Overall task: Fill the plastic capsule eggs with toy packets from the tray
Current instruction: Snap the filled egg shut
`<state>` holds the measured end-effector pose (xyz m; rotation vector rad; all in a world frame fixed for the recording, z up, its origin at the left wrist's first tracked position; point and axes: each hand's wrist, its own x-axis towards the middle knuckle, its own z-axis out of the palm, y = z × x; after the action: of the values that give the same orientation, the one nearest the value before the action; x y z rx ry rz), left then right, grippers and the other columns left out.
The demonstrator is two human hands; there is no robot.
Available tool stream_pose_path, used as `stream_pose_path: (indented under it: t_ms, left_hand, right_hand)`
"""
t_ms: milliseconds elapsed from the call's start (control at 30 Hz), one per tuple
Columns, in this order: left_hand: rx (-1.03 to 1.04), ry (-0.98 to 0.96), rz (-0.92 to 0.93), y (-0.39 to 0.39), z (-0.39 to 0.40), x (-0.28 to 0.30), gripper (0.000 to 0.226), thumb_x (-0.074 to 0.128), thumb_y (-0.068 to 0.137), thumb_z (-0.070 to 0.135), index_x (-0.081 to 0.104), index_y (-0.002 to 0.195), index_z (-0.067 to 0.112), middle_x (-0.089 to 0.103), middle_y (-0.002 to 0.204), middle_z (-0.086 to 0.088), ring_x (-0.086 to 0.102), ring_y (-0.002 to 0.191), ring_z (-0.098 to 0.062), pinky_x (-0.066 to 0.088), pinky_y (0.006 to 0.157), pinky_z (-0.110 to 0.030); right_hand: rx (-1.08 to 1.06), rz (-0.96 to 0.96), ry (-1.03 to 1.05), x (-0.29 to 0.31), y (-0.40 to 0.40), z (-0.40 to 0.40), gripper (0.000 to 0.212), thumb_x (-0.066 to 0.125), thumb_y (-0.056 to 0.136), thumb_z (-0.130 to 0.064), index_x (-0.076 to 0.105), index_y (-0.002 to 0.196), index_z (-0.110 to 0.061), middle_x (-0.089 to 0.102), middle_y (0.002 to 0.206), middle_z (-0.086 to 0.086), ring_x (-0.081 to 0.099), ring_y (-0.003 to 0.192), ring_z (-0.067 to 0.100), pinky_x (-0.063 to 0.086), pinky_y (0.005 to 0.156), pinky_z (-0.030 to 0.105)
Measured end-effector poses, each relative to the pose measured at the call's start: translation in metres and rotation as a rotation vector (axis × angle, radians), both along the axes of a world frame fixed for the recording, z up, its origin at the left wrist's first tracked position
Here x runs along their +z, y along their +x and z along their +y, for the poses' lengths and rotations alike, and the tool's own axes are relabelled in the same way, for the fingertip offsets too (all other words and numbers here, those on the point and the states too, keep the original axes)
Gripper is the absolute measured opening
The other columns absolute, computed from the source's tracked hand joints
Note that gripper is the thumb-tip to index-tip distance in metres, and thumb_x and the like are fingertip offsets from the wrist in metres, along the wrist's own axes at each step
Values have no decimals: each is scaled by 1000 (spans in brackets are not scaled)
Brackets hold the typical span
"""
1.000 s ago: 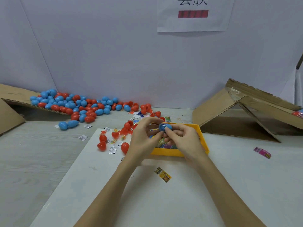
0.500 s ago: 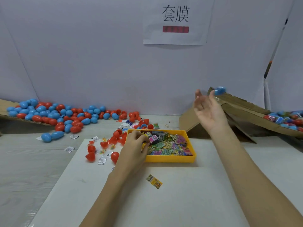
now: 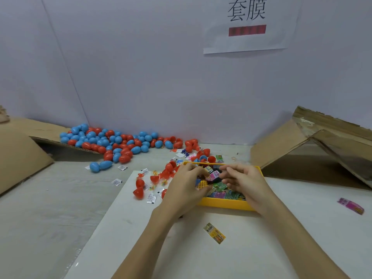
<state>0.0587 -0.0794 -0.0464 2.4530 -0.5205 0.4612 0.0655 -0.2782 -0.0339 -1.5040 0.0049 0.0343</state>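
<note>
Toy packets (image 3: 223,193) fill our yellow tray (image 3: 225,204) at twelve o'clock; our left hand (image 3: 183,190) pinches a yellow piece (image 3: 201,184), right hand (image 3: 244,183) loosely open.

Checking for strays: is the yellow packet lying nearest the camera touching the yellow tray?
Apart. The head view shows bare white board between the yellow packet and the yellow tray.

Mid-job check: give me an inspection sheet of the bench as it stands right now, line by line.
Surface: white board on a pale table.
Job's things: yellow tray holding toy packets; blue and red capsule eggs heaped far left; red halves beside the tray.
Clutter: loose yellow packet; pink packet; small white sachets.
Grippers: left hand and right hand both over the tray; grip unclear.
Cables: nothing seen.
Surroundings: cardboard flaps; paper sign on wall.
</note>
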Motion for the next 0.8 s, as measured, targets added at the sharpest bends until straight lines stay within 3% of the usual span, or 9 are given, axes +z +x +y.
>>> stream_pose_path:
  t_ms: [100,167,267,367,467,600,700,800]
  left_hand:
    - [192,-49,33,34,18,15,27,66,97,40,68,117,23,58,120,4,53,111,-13,47,90,-28]
    - [350,23,24,65,43,27,28,61,99,34,67,120,16,59,126,-4,55,116,-21,48,96,-35]
    - [620,283,73,103,94,38,30,54,99,23,60,125,8,53,134,-16,50,122,-34,46,102,-44]
    - [832,542,199,119,141,29,40,54,99,18,50,139,12,44,144,-18,46,129,-39,42,106,-45]
    - [803,543,282,122,169,10,45,53,99,13,44,143,13,39,144,-21,50,125,-40,47,104,-45]
    - [688,459,194,120,173,4,19,51,98,3,59,116,4,51,125,-18,55,112,-35,50,95,-44]
    - [596,243,146,108,149,15,13,59,97,6,63,109,4,60,115,-15,58,108,-31,49,91,-39]
    - [419,-45,82,81,102,28,30,72,93,15,60,120,10,64,111,-6,63,100,-21,55,89,-36]
  right_hand:
    - [12,5,-5,-1,2,2,22,53,106,-7,74,106,-4,78,84,10,71,70,14,57,62,20]
    - [9,4,-14,-2,4,3,22,53,106,-5,75,105,-4,78,83,10,71,69,14,57,61,20]
    - [9,-5,-18,-3,6,3,22,52,106,-4,75,103,-4,78,81,9,70,67,13,56,59,20]
    - [16,-9,-11,-5,7,3,23,51,106,-4,74,103,-4,78,81,10,70,65,12,55,57,18]
    - [17,-11,-21,-7,9,3,24,51,106,-5,75,102,-5,78,82,10,71,65,12,56,57,19]
    - [20,5,-33,-9,12,3,24,52,106,-5,75,102,-6,78,82,9,71,66,13,57,59,22]
    - [18,7,-30,-7,12,2,24,52,106,-5,75,102,-5,78,82,11,71,65,14,56,58,22]
    - [19,-3,-34,-7,10,2,23,52,106,-5,75,102,-3,78,83,12,71,66,15,57,58,21]
